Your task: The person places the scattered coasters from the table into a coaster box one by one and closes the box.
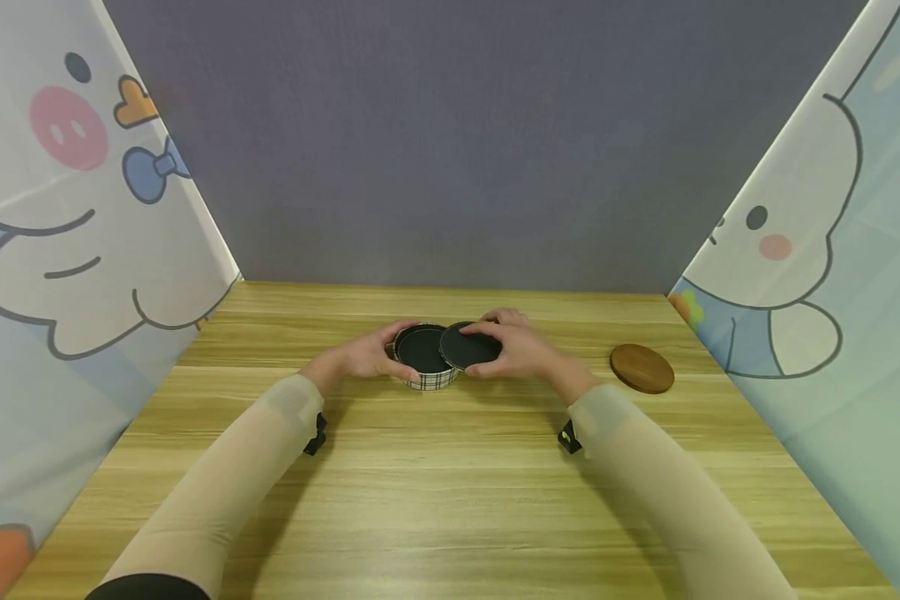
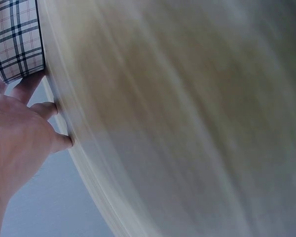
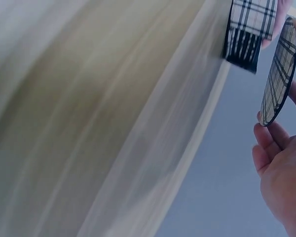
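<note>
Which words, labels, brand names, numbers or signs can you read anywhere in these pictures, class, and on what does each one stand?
None: no readable text shows in any view.
The plaid box held by the left hand bears only a check pattern.
The black lid in the right hand is plain on its dark face, and plaid on its other face in the right wrist view.
The brown disc is blank.
The side curtains show cartoon animals, no lettering.

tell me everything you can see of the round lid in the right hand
The lid is a thin flat disc, black on the face seen from the head view, plaid in cream with dark lines on the other face in the right wrist view, with a dark edge. It looks like card or fabric-covered board. The right hand holds it by the rim, tilted, overlapping the edge of the open plaid round box, off the table.
</note>
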### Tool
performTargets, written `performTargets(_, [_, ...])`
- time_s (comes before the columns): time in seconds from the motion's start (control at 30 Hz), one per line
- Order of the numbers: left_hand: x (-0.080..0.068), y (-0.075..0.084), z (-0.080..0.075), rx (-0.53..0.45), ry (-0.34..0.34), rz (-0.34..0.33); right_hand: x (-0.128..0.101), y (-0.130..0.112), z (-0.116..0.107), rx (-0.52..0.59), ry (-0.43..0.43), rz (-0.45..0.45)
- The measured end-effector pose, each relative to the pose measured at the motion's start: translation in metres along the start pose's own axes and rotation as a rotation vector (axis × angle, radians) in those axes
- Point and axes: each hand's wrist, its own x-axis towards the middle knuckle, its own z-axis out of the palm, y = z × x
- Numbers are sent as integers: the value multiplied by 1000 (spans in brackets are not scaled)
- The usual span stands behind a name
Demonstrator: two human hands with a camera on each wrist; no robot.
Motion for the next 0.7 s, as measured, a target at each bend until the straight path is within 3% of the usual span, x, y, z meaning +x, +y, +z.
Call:
performTargets(0.37, [0,-2,-2,38,-3,-9,25,-20,15,1,-37,-19])
performTargets(0.7, [0,-2,-2,10,-20,0,41,-35,24,3,-68,-39])
